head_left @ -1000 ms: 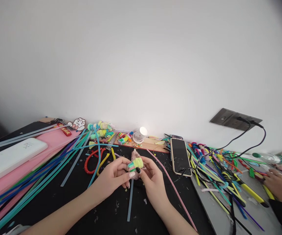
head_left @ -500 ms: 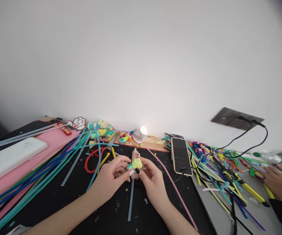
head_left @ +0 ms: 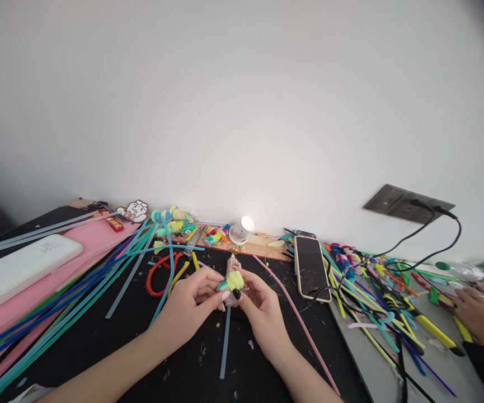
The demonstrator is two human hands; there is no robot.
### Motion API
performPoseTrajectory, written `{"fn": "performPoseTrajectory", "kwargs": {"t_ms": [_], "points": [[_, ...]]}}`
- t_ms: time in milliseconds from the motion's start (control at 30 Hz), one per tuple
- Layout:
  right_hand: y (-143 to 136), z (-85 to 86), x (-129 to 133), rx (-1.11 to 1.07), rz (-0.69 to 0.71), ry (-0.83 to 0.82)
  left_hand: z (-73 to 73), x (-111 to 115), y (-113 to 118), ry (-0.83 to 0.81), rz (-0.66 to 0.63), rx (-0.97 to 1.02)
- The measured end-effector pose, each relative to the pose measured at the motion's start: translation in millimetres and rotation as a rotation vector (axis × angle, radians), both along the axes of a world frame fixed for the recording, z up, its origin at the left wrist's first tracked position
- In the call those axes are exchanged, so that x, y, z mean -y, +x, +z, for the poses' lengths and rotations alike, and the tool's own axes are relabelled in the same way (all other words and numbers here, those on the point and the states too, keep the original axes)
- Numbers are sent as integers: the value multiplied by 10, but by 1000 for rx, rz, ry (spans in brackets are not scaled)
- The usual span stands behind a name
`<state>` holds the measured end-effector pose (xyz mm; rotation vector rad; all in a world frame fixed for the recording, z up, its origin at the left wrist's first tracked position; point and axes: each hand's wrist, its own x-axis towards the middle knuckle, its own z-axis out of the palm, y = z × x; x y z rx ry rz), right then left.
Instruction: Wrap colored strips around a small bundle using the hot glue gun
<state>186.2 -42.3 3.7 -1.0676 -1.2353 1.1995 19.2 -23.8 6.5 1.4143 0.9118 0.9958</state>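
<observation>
We hold a small yellow-and-green fuzzy bundle on the near side of the white cup. Our left hand has its thumb and fingers drawn narrow on the bundle's left side, and our right hand pinches it from the right, its thumb at the lower edge. Behind the bundle, toward the cup, we see a pinkish piece with a pale tip; we cannot tell whether the two are joined. A pale blue strip runs toward us from beneath our hands, over the black counter, well on our side of the cup. Left of the cup we have red handles and, farther left, a white case. Right of the cup lies a phone; much farther right, another person's hand is near some yellow-and-black handles.
</observation>
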Motion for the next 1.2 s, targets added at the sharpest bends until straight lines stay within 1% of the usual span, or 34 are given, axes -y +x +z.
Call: {"fn": "performPoseTrajectory", "kwargs": {"t_ms": [400, 767, 1200], "points": [[10, 27, 6, 33, 7, 15, 14, -9, -7, -34, 9, 30], [-10, 7, 7, 43, -8, 22, 39, -19, 4, -92, -2, 66], [-17, -43, 35, 200, -43, 54, -98, -40, 2, -86, -24, 89]]}}
